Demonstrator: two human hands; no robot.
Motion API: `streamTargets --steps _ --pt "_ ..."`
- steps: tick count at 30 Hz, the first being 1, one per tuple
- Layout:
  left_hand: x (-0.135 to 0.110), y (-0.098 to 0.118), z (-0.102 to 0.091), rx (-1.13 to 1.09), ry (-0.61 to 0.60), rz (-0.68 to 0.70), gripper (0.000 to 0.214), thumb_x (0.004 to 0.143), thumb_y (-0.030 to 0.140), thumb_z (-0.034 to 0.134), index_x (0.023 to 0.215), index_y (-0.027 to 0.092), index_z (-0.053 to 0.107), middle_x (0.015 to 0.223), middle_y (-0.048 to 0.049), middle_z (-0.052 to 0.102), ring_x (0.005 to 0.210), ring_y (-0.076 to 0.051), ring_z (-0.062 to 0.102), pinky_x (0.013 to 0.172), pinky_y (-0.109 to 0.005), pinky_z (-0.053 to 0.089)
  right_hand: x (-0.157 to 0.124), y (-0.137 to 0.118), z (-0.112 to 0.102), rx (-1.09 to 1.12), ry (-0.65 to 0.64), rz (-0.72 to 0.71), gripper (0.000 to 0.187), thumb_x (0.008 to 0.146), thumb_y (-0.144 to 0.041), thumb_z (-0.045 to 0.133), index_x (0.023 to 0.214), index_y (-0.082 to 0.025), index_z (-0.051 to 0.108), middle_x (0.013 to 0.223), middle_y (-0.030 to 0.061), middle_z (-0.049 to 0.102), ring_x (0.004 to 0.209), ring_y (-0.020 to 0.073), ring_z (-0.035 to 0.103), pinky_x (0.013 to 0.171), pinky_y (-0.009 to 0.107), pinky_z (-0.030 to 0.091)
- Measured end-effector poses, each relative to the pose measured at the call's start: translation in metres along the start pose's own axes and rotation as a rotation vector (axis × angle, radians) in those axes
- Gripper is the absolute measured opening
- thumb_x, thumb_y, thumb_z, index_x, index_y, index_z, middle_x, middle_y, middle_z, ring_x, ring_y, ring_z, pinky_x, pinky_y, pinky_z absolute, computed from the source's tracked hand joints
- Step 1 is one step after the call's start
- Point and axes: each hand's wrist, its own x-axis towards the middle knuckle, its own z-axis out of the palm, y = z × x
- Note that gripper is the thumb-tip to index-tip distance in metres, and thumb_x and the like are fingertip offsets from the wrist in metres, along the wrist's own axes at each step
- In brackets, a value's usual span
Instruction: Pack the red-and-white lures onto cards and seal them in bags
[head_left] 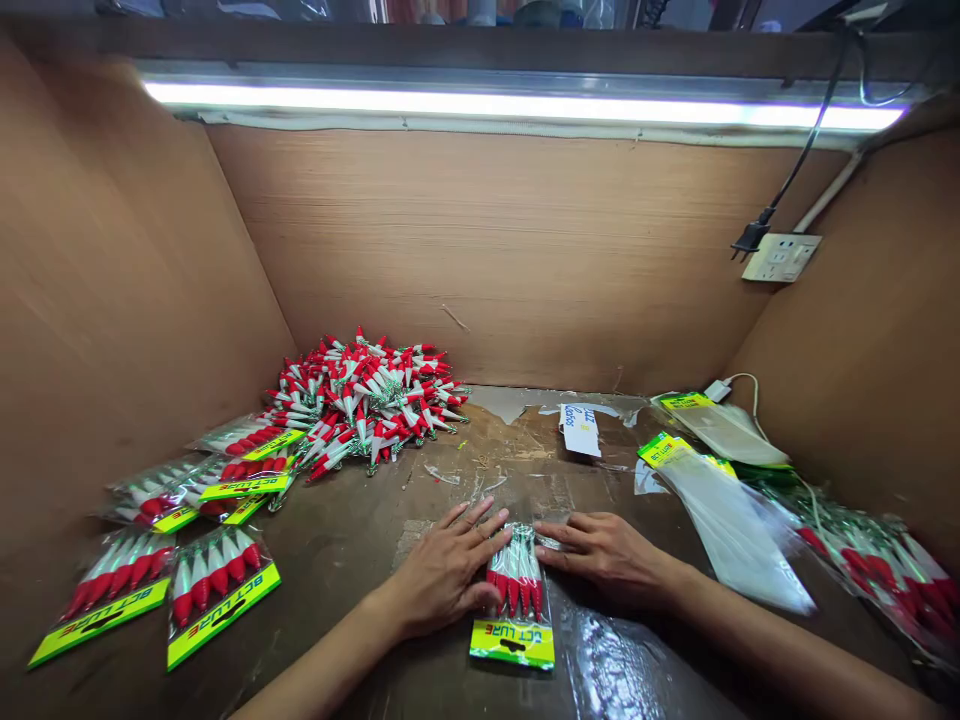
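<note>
A clear bag of red and white fishing lures (pixel 514 585) lies flat on the table in front of me, its yellow-green header card (pixel 512 643) toward me. Along the bag's left edge rests my left hand (pixel 450 562), palm down with fingers stretched out. My right hand (pixel 596 556) lies at the bag's upper right edge, fingers extended and touching the plastic. Neither hand is closed around anything. Inside the bag several lures sit side by side, red ends toward the card and green-tinged hooks at the far end.
A heap of loose lures (pixel 367 395) stands at the back left. Filled lure bags (pixel 221 580) lie at the left. Flat unfilled bags (pixel 735 530) and more packed lures (pixel 885 560) are on the right. A white tag (pixel 580 430) lies at the back; a black plug (pixel 752 237) hangs above.
</note>
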Motion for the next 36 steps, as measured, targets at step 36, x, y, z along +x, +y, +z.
streamTargets --steps 36 --pt "-0.042 -0.053 -0.093 0.328 0.405 -0.305 0.084 0.086 0.05 0.067 0.155 0.027 0.026 0.157 -0.0105 0.038 0.144 -0.032 0.034 0.116 -0.05 0.032 0.039 0.111 -0.015 -0.191 0.312 0.747 0.027 0.089 -0.018 0.05 0.108 -0.02 0.07 0.101 0.0119 0.068 0.096 0.027 0.063 0.082 0.035 0.048"
